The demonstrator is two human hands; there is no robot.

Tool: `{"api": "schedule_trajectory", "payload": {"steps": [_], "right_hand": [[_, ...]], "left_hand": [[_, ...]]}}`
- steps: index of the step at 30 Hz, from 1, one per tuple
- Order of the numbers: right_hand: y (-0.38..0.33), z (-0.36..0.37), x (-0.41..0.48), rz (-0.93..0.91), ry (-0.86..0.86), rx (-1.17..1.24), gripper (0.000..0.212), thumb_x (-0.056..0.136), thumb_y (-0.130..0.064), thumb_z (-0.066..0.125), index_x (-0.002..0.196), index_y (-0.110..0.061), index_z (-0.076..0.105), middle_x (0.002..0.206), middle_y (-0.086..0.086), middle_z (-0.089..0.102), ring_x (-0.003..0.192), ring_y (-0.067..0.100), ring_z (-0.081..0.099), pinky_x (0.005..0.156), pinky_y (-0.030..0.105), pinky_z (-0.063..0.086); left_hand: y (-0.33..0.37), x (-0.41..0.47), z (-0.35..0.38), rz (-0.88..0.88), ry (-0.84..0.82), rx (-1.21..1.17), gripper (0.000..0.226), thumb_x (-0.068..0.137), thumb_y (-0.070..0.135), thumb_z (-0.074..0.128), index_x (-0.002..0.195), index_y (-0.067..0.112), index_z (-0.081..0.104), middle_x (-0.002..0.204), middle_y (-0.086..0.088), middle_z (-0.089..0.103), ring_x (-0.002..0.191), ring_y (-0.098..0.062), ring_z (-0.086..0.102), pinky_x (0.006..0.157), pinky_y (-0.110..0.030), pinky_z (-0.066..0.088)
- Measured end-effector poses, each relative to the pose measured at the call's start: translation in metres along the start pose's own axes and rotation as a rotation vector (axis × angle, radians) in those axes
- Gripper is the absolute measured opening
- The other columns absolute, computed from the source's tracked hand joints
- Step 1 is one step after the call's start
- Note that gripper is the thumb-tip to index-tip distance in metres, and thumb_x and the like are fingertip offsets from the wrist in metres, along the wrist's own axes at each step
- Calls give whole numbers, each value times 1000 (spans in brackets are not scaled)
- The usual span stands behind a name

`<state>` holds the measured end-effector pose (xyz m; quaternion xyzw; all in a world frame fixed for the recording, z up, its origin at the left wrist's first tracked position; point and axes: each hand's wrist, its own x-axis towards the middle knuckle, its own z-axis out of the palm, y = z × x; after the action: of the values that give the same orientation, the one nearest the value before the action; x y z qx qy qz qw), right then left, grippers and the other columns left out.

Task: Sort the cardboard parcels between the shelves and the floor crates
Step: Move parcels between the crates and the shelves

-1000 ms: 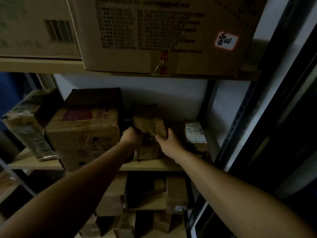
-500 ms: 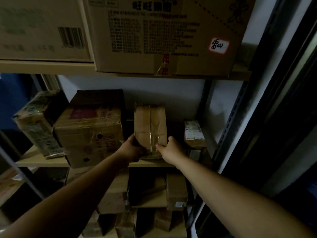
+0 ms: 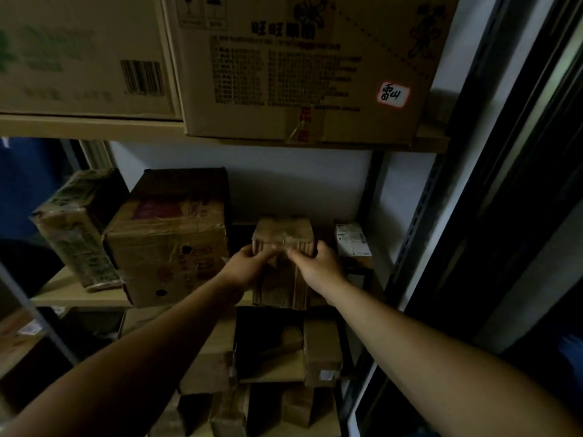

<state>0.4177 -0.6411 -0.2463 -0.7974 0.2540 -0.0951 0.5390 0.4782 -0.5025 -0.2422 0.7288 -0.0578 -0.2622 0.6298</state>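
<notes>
- Landmark: large box (image 3: 167,247), dented, on the middle shelf (image 3: 79,294).
- Parcel (image 3: 284,231): stands on the same shelf just right of the large box, with a dark gap between them. Its long axis is upright and its front face is toward me.
- My left hand (image 3: 244,269): fingers curled over the parcel's top front edge, at the corner nearer the large box.
- My right hand (image 3: 318,268): clamped on the same edge at the far corner. Both hands are equally near, with the parcel straight ahead.
- White-labelled packet (image 3: 351,239): beyond the parcel from the large box; whether they touch, I cannot tell.
- Judgement: gripped this high, the parcel would likely tip top-first when pulled.
</notes>
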Motion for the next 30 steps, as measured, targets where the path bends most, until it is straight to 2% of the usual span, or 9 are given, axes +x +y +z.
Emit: {"api": "schedule_trajectory", "payload": {"steps": [4,7,11,13,15,19,22,26,30], "right_hand": [[-6,-3,-1,-34,23,32,59,87,-33,65,139,-19,38,138,5,47,125,25,46,98,37,39],[-13,-3,-4,-53,58,110,72,90,-30,63,149,-22,22,146,4,40,133,26,40,105,41,37],[-19,-4,-3,-73,76,128,58,92,-26,60,143,-21,33,138,5,48,122,24,50,92,36,46],[-21,-7,-1,-71,47,79,60,95,-27,56,147,-21,27,143,5,43,127,24,46,96,36,43],[-23,-10,0,-47,-5,39,64,98,-29,49,152,-25,15,151,4,34,134,25,39,101,37,39],[-26,-15,-1,7,-71,77,64,101,-32,40,152,-31,1,156,2,24,139,26,32,106,39,34],[-26,-18,3,-18,-42,66,62,101,-32,42,152,-29,7,155,2,25,140,25,30,108,39,31],[-23,-15,10,-6,-16,18,55,95,-43,48,144,-22,33,139,5,47,119,24,49,97,38,42],[-18,-10,14,-10,-28,-42,66,91,-53,51,146,-22,32,143,3,44,127,26,45,103,42,40]], "left_hand": [[7,2,-3,74,7,5,45,87,11,62,130,14,48,113,-13,62,101,-29,62,91,-47,51],[16,1,-6,75,-12,-17,45,90,11,60,133,16,46,117,-13,61,100,-30,62,76,-41,55],[18,2,-4,55,-10,-22,49,91,16,59,138,15,42,121,-11,58,100,-27,61,65,-33,54],[19,5,-2,63,16,-8,52,92,19,58,140,16,39,124,-11,57,95,-23,61,63,-31,54],[24,5,3,56,27,22,54,94,21,55,142,19,33,129,-11,53,97,-23,58,69,-32,52],[29,7,10,42,-36,41,57,95,19,52,146,23,28,135,-13,49,113,-30,54,94,-44,49],[34,12,6,42,-47,53,56,94,22,54,145,22,29,132,-11,50,104,-26,56,86,-42,49],[35,18,4,-12,38,45,61,90,35,60,140,13,34,113,-9,56,85,-20,59,68,-34,49],[27,23,0,2,42,11,59,92,37,57,142,13,36,118,-8,56,83,-17,59,63,-29,48]]}}
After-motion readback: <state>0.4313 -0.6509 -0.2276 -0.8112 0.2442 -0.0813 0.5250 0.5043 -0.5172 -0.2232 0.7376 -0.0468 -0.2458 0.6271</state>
